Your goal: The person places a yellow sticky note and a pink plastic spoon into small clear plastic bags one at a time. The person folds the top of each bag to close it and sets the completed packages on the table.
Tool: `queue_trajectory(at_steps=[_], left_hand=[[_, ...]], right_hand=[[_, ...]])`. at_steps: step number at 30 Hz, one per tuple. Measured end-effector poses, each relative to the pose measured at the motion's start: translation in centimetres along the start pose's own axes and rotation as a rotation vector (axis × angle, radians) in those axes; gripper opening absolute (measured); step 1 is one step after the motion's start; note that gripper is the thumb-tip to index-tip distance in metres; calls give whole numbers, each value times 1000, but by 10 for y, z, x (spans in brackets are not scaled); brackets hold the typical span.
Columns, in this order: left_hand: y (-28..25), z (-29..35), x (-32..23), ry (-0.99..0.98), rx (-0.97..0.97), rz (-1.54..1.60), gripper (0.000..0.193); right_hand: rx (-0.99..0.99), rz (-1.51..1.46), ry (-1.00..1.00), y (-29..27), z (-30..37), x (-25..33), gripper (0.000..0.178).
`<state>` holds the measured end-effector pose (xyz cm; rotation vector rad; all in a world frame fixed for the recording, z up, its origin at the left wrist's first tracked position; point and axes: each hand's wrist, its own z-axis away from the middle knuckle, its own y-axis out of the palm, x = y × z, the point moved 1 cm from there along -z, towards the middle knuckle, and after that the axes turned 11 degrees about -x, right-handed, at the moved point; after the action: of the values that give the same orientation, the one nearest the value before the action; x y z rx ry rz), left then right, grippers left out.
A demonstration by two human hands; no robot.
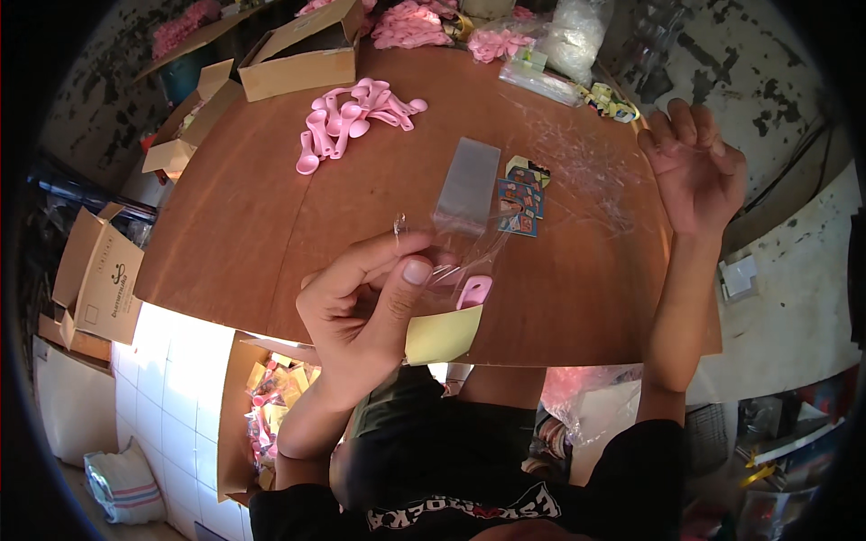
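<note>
My left hand (370,302) pinches the top of a clear plastic bag (446,270) between thumb and forefinger, above the table's near edge. Inside the bag show the handle of a pink spoon (474,292) and a pale yellow card (444,335). My right hand (695,167) is raised over the table's right edge, fingers loosely bent and apart, with nothing visible in it. Just beyond the held bag lies a stack of flat clear bags (469,180), beside several small printed cards (521,203). Farther back is a pile of pink spoons (347,117).
Thin clear plastic strips (586,167) lie across the brown table (244,207) at right. An open cardboard box (302,68), pink goods (410,25) and a bulging plastic sack (577,41) line the far edge. Below, a carton (233,415) holds filled packets.
</note>
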<state>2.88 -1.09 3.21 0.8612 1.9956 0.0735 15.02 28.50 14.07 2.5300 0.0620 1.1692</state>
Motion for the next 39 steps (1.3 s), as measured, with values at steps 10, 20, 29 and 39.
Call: queue_trajectory(at_steps=[10, 20, 29, 39], left_hand=[[4, -3, -1, 36, 11, -88, 14], [17, -1, 2, -162, 57, 94, 15], [7, 0, 3, -136, 44, -9, 14], [21, -5, 15, -225, 101, 124, 16]], right_hand=[[-546, 1632, 74, -215, 59, -67, 31], [-55, 713, 81, -70, 8, 22, 35], [-618, 627, 747, -180, 28, -28, 43], [123, 429, 152, -104, 14, 14, 28]])
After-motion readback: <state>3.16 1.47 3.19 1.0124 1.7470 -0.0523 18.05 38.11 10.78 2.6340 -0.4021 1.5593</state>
